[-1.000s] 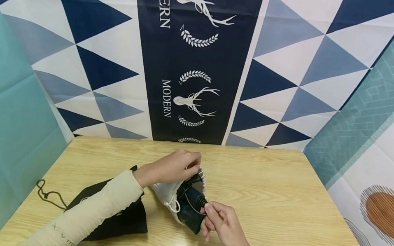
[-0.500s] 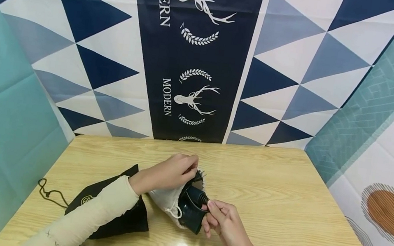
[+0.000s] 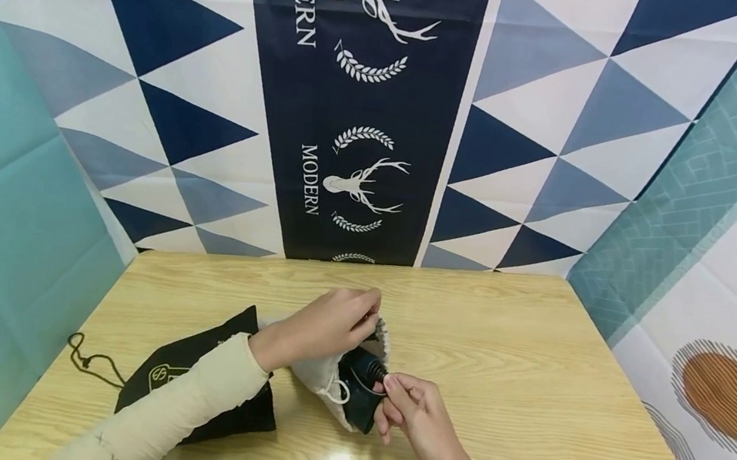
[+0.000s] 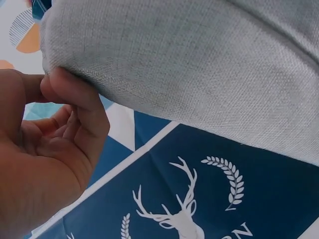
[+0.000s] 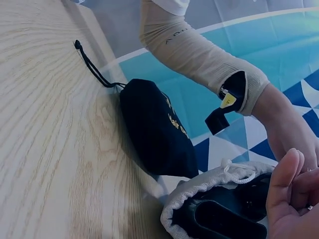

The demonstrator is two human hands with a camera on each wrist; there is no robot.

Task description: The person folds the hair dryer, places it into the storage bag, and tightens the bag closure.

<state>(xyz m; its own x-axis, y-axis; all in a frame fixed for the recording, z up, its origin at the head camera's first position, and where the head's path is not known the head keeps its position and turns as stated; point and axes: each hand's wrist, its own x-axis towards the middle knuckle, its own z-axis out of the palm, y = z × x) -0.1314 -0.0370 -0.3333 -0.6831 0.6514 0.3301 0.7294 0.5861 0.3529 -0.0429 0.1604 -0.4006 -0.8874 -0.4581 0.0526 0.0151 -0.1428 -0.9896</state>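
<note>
A light grey cloth drawstring pouch [image 3: 317, 380] lies on the table with its mouth facing right. Inside its mouth sits a dark teal hair dryer [image 3: 359, 409], partly covered by the cloth. My left hand [image 3: 328, 326] pinches the far rim of the pouch; the left wrist view shows thumb and finger on the cloth edge [image 4: 174, 64]. At the mouth, my right hand [image 3: 416, 419] pinches the dryer's cord beside its ribbed sleeve [image 3: 378, 372]. From the right wrist, the dryer's dark body [image 5: 219, 221] shows within the gathered rim, while the right fingertips fill the lower right corner.
Under my left forearm lies a black drawstring bag [image 3: 250, 410] with gold print. Its black cord [image 3: 96, 361] trails left over the wooden table [image 3: 501, 341]. A patterned cloth backdrop [image 3: 384, 108] stands behind the table's far edge.
My left hand has shifted slightly right, drawing the pouch rim farther over the hair dryer. The plug prongs seen near its fingers are now hidden. My right hand has barely moved.
</note>
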